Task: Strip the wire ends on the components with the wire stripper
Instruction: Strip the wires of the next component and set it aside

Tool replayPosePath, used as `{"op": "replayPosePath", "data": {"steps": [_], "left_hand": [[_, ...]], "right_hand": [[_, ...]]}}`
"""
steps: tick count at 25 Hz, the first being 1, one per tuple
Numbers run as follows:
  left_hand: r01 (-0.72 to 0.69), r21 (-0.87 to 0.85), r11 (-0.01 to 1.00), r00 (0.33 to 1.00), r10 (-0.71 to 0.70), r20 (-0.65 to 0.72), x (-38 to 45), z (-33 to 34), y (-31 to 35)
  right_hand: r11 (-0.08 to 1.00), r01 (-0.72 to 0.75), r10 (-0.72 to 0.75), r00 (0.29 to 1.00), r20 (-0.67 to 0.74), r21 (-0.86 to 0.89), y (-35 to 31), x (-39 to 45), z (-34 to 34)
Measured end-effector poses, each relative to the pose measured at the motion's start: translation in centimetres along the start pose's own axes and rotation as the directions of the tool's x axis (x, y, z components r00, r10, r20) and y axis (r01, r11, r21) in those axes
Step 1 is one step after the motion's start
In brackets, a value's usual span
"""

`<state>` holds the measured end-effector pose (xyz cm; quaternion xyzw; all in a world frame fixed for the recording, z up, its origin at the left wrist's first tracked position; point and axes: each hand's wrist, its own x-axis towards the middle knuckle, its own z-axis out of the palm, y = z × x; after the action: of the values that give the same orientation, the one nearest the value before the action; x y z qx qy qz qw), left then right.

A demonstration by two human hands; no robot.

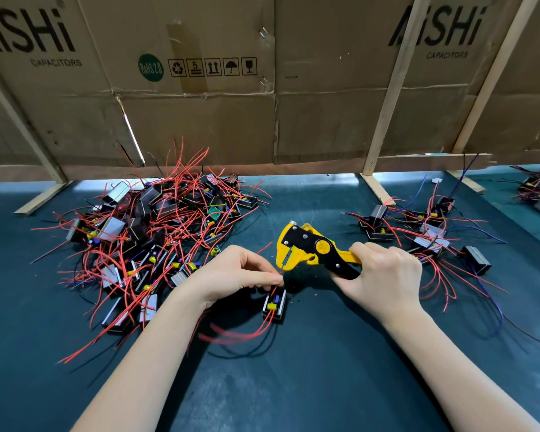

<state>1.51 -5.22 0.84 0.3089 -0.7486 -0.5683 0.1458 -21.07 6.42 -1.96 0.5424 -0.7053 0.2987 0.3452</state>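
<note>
While the left hand [237, 272] pinches a red wire [280, 270] between thumb and fingertips, the right hand [384, 271] grips the handles of the yellow-and-black wire stripper [312, 249], bringing its head down just beside that pinch. The wire end seems to sit at the tool's mouth, though whether the blades have bitten yet is too small to tell from where I stand.

That wire belongs to one small black component [275, 304] lying on the dark green mat [325, 369] just below the left fingers, its other red and black leads trailing toward the person. Holding the wire close to its tip looks sensible: it keeps the thin lead stiff and aimed, so the stripper meets it squarely instead of pushing it aside. The component stays on the mat, I think, so only the wire needs steering.

To the left sits a big tangled pile [156, 232] of similar components, presumably waiting their turn. A smaller, looser group [418, 232] lies to the right, near the tool hand, likely the finished ones, set there so they drop off on the working side. Flattened cardboard cartons [200, 88] on wooden struts wall off the back of the bench. Judging by the two heaps, much remains to do.
</note>
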Motion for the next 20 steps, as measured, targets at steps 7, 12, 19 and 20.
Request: {"op": "replayPosePath", "data": {"steps": [7, 12, 19, 20], "left_hand": [[-0.083, 0.028, 0.996, 0.973, 0.074, 0.22, -0.8, -0.8, 0.6], [-0.298, -0.496, 0.816, 0.926, 0.373, 0.056, -0.5, 1.3, 2.9], [-0.353, -0.474, 0.807, 0.899, 0.433, 0.069, 0.9, 3.5, 4.3], [-0.388, -0.399, 0.83, 0.912, 0.409, -0.036, 0.6, 2.5, 4.2]], "right_hand": [[0.993, -0.119, 0.12, 0.989, 0.09, -0.016, 0.9, 0.2, 0.3], [0.994, -0.108, 0.112, 0.976, 0.187, -0.032, 1.2, 0.1, 0.7], [0.989, -0.141, 0.146, 0.958, 0.245, -0.039, 1.3, -0.1, 1.1], [0.987, -0.158, 0.162, 0.954, 0.252, -0.036, 1.4, -0.1, 1.1]]}}
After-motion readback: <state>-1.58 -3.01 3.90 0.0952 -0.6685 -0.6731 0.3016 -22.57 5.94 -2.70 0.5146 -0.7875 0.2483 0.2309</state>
